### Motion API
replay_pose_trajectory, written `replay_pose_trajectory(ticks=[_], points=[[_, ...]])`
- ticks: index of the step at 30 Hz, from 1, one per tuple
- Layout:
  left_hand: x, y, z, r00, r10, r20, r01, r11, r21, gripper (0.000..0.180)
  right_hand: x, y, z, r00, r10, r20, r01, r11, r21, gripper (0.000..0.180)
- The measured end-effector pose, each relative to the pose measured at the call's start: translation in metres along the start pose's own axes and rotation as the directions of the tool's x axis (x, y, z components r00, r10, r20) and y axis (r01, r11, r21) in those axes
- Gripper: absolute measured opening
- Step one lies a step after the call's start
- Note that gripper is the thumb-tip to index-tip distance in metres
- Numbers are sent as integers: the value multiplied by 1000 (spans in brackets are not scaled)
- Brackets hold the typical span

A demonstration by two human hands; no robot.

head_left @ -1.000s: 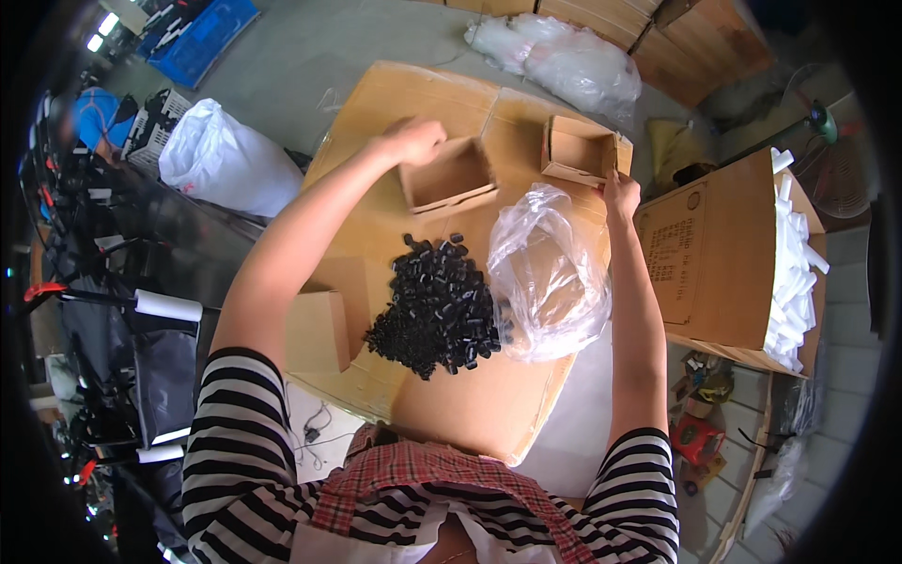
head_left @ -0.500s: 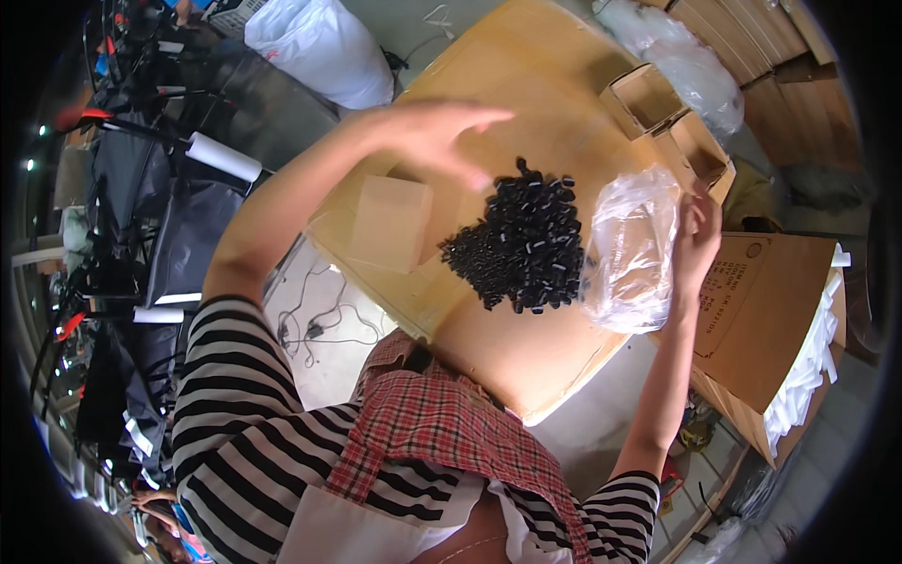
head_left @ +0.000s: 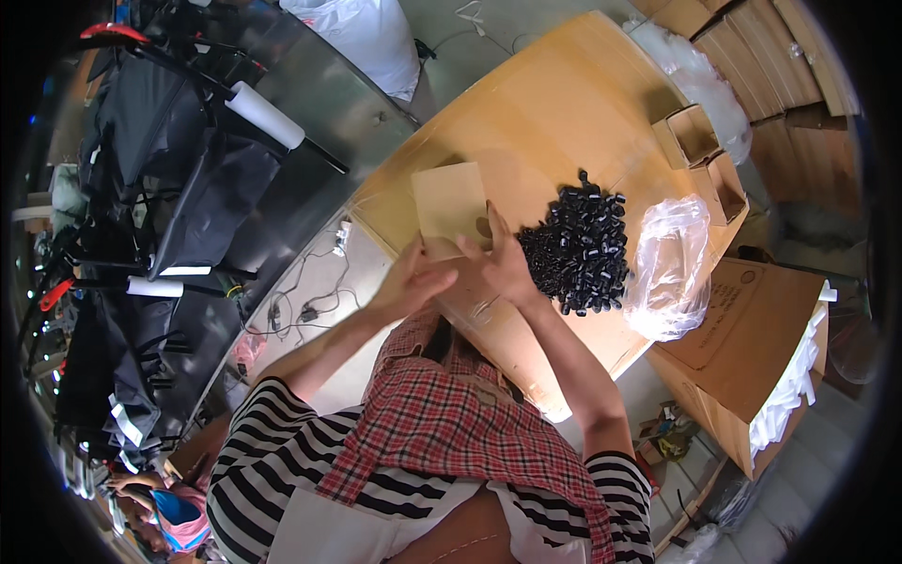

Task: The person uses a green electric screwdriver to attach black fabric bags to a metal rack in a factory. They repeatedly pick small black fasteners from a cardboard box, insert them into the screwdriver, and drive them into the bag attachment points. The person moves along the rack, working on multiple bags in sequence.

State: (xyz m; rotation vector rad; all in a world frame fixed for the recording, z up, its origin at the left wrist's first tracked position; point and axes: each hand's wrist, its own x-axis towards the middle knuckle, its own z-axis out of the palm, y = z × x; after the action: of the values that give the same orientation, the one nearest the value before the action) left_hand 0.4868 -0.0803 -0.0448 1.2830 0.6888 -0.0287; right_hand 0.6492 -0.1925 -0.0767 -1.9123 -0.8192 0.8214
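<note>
A small plain cardboard box (head_left: 451, 199) sits on the left part of a large cardboard-covered work surface (head_left: 554, 85). My left hand (head_left: 412, 284) is at its near left corner, fingers stretched out and apart. By the near right edge of the box is my right hand (head_left: 503, 263), its fingers spread. Whether the fingertips touch the box is hard to make out. Just right of my right hand lies a heap of small shiny black parts (head_left: 583, 249), with finer black pieces along its left side.
Right of the heap is a clear plastic bag (head_left: 669, 268). Two small open boxes (head_left: 693, 136) stand at the far right edge. A large carton (head_left: 733, 329) with white pieces stands beside the surface. Black folded frames with fabric (head_left: 216, 207) crowd the left; cables (head_left: 310, 305) lie below.
My left hand has come back toward me, to the small box. My right hand has left the plastic bag and moved left to the box. The view has shifted.
</note>
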Motion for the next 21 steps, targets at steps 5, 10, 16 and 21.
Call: replay_pose_trajectory(ticks=[5,10,16,21], points=[[-13,-6,12,998,26,-55,-36,983,-181,81,26,7,4,990,-139,14,139,979,-148,73],[-4,-9,-2,993,98,-72,-115,950,-290,76,25,0,3,998,-39,57,43,996,-76,68],[-26,10,5,997,26,-77,-52,931,-362,79,13,-6,9,992,-75,105,76,997,-3,62],[-38,20,8,992,76,-99,-99,962,-255,81,6,-18,8,994,-75,75,75,997,1,65]])
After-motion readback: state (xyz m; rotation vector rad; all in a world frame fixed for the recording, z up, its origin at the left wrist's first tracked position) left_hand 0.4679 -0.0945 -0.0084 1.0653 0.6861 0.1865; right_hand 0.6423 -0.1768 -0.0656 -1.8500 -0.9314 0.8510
